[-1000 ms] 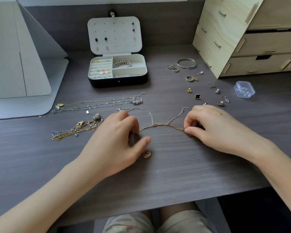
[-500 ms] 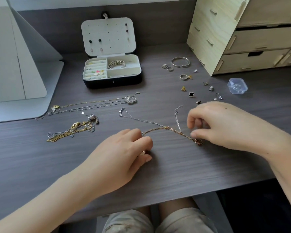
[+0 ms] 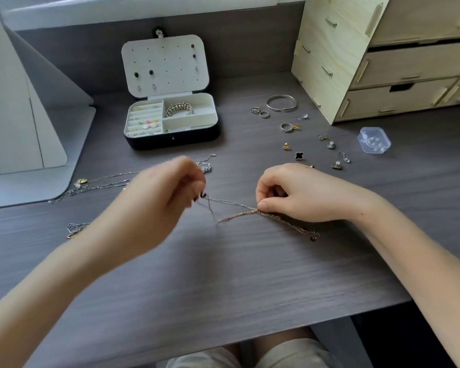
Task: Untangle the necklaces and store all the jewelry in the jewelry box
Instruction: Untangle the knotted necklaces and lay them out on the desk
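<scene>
2 crossed necklaces pinched in front of the open jewelry box [image 3: 154, 141]
Left hand [image 3: 162, 195], blurred, fingers curled, pinches the silver chain [image 3: 229, 202]; right hand [image 3: 300, 195] pinches the gold chain [image 3: 284, 221] at the crossing. The box holds a beaded bracelet [image 3: 177, 110] and small earrings [image 3: 147, 126].

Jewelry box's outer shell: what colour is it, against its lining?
The open rectangular jewelry box has a black shell and cream lining; the head view shows it best.

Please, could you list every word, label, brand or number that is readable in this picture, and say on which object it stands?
None: no readable text shows anywhere.
The jewelry box, the wooden drawer unit and the clear plastic case show no lettering.
Any marks on the small jewelry pieces are too small to tell.
</scene>
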{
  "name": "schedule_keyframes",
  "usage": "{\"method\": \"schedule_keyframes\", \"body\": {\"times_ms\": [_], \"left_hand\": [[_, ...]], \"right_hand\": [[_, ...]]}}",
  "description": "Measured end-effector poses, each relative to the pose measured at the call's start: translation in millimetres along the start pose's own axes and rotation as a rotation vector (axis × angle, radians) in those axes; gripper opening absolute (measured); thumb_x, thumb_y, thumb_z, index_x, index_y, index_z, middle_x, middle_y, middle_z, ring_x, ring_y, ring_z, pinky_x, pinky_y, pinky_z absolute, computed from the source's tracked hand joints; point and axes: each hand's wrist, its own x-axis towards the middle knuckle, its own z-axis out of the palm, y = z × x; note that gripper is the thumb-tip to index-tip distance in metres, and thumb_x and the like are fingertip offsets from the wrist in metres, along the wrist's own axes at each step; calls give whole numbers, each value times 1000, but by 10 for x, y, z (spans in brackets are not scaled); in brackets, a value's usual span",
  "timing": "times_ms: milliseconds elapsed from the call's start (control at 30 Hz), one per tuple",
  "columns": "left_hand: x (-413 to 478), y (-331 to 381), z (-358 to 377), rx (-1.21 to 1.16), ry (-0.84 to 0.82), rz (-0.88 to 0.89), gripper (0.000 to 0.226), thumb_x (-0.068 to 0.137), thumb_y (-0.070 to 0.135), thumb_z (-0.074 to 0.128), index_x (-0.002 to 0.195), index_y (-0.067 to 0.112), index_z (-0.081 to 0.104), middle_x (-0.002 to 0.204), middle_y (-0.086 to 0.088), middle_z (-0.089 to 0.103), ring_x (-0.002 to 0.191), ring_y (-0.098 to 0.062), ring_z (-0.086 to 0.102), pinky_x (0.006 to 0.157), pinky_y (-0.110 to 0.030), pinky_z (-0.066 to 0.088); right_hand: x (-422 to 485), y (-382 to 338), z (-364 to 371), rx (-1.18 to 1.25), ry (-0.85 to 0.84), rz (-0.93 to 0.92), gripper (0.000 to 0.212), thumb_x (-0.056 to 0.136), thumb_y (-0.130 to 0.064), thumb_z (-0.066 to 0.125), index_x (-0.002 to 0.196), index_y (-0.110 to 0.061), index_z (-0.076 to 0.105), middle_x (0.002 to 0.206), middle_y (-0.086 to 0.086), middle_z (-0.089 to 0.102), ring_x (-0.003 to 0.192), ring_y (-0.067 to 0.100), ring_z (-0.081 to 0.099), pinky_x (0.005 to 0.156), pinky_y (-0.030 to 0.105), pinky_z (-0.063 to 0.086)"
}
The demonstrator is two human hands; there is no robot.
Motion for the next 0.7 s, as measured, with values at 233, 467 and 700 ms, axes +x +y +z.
{"method": "schedule_keyframes", "body": {"times_ms": [233,467,700], "left_hand": [[484,-10,-160,-41,104,-110,21,95,14,45,77,24,48,64,3,59,50,-4,52,52,-16,40],[863,-2,-18,57,164,-119,12,97,15,45,94,8,54,67,-1,58,55,-11,53,64,-30,42],[1069,32,244,178,150,-21,11,96,12,43,95,7,53,85,-2,53,86,-25,53,67,-28,32]], "right_hand": [[-15,48,-17,84,29,0,20,89,-21,57,72,-27,50,68,-12,55,64,-2,48,59,15,36],[-20,64,-19,171,79,11,15,89,-15,55,76,-22,54,72,-10,61,66,1,51,61,15,38],[-49,52,2,152,122,50,15,88,-17,56,74,-24,54,71,-8,62,66,2,54,61,17,40]]}}
